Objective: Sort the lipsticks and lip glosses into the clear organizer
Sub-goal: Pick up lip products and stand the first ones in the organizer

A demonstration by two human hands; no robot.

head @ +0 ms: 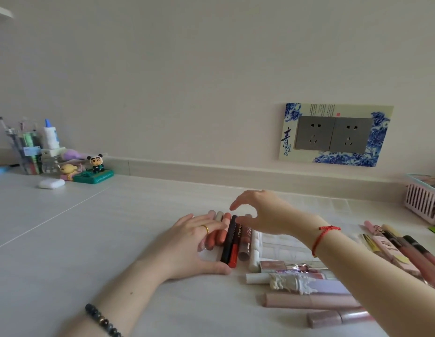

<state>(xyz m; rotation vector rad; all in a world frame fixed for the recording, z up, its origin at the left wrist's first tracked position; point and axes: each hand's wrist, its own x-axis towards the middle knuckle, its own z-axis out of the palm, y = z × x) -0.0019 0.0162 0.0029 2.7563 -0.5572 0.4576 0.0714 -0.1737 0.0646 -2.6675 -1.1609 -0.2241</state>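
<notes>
The row of tubes lay side by side on the white desk, just below the middle of the view, long axes running from 6 to 12 o'clock. It held pale and coral glosses, a slim black tube, a red one and a clear tube of dusky pink. I judged these light, stiff and smooth-walled, so they would roll and skid at a nudge; you would do best to pinch one across its barrel near the middle, or by the cap end, not by a tip. The glass-like ones looked liable to crack if dropped.

Your left hand lay flat and spread against the row's 9 o'clock side, fingers resting on the coral tubes, thumb curled under the near ends, gripping nothing. Your right hand hovered over the far ends with thumb and forefinger parted in an open curve, holding nothing.

At 3 o'clock of the row sat what I took for the clear organizer, ribbed and nearly see-through; its compartments could not be made out. More tubes lay crosswise at 5 o'clock, and a further group at 3 o'clock.

White lettering ran along one dark tube but was too blurred to read. The wall socket surround at 1 o'clock bore a large Chinese character, 青; the small print above it was illegible. A pink basket stood at the far right edge.
</notes>
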